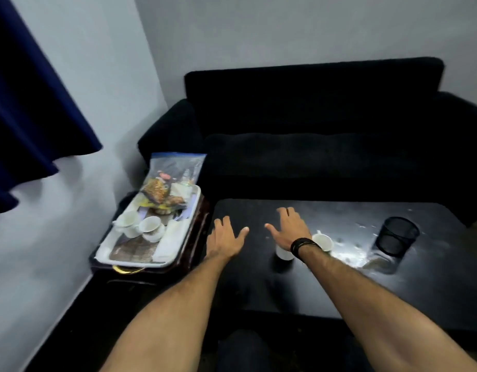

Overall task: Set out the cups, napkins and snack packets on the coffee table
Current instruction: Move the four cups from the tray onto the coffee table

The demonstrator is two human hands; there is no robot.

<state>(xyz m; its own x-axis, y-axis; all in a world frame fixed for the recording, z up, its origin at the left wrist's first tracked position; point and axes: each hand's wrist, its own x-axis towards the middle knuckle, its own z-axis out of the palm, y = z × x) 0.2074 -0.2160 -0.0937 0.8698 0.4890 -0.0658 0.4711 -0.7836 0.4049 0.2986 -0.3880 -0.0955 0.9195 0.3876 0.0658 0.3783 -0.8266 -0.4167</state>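
Observation:
Two white cups stand on the black coffee table point(326, 280): one cup point(283, 253) partly hidden under my right wrist, another cup point(324, 242) just right of it. My right hand point(288, 228) hovers open, palm down, over the table's middle. My left hand point(225, 237) is open too, fingers spread, above the table's left edge. Left of the table a white tray point(111, 252) holds two more white cups point(128, 222) point(151, 228), folded white napkins point(171, 238) and snack packets point(162, 194) in a clear bag.
A black mesh pen holder point(397, 236) stands on the table's right part, amid pale smudges. A black sofa point(326, 130) runs along the far side. A dark blue curtain point(25, 108) hangs at the left wall. The tray rests on a dark side stand.

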